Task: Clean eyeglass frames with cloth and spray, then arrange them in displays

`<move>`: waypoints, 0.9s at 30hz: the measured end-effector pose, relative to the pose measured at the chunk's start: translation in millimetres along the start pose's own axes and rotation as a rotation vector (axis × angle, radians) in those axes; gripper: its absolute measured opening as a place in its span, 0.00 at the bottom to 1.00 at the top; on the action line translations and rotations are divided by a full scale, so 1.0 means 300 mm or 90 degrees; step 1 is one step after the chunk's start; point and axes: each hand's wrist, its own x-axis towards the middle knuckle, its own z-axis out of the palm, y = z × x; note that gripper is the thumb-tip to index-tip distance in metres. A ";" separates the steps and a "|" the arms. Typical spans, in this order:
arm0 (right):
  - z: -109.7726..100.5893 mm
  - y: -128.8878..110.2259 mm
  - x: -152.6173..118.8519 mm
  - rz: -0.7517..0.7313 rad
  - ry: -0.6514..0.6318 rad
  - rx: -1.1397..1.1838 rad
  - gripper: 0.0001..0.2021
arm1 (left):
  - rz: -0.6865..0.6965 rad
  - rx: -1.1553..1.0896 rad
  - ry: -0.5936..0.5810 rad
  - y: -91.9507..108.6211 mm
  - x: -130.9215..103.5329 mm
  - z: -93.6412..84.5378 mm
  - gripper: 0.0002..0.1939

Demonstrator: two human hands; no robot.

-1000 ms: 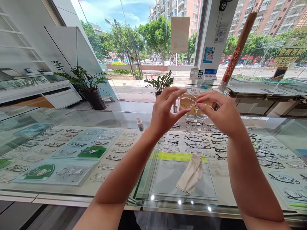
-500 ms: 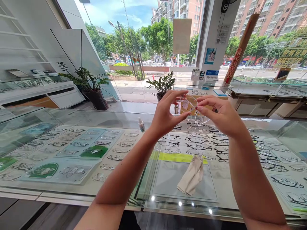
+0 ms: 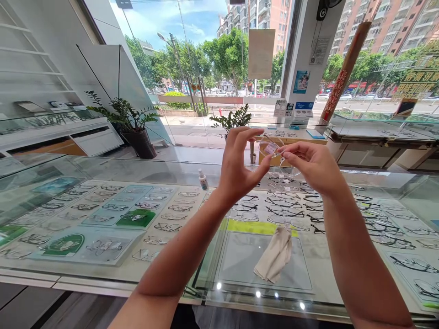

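A pair of clear-framed eyeglasses [image 3: 271,149] is held up above the glass counter, with a small pale label on one lens. My left hand [image 3: 240,162] spans that lens, its index fingertip at the upper rim and its thumb near the lower rim. My right hand [image 3: 313,167] pinches the frame near the bridge between thumb and index finger. The other lens hangs lower, partly behind the right fingers. Below the hands, a crumpled beige cloth [image 3: 274,256] lies on a grey mat [image 3: 236,262] on the counter.
The glass display counter [image 3: 164,164] holds rows of eyeglasses [image 3: 284,201] beneath its top. A small spray bottle [image 3: 203,180] stands left of my left forearm. Potted plants [image 3: 139,139], another counter [image 3: 363,132] and a large window lie beyond.
The eyeglasses have turned slightly, and the labelled lens now shows at a different angle. My left thumb and fingers have shifted a little on the rim. The cloth stays put.
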 end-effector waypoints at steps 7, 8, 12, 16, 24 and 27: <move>0.095 -0.030 -0.024 -0.068 0.116 -0.125 0.06 | -0.281 -0.132 -0.196 0.070 -0.015 0.012 0.16; 0.110 -0.038 -0.029 -0.086 0.124 -0.144 0.05 | -0.312 -0.149 -0.198 0.067 -0.018 0.016 0.18; 0.147 -0.055 -0.044 -0.127 0.135 -0.210 0.05 | -0.369 -0.199 -0.163 0.030 -0.024 0.031 0.20; 0.152 -0.049 -0.048 -0.125 0.078 -0.227 0.08 | -0.390 -0.211 -0.146 -0.024 -0.029 0.038 0.19; 0.122 -0.052 -0.049 -0.058 0.010 -0.252 0.08 | -0.413 -0.137 -0.183 -0.126 -0.027 0.041 0.09; 0.091 -0.061 -0.046 -0.016 0.007 -0.263 0.10 | -0.374 -0.023 -0.275 -0.174 -0.026 0.023 0.08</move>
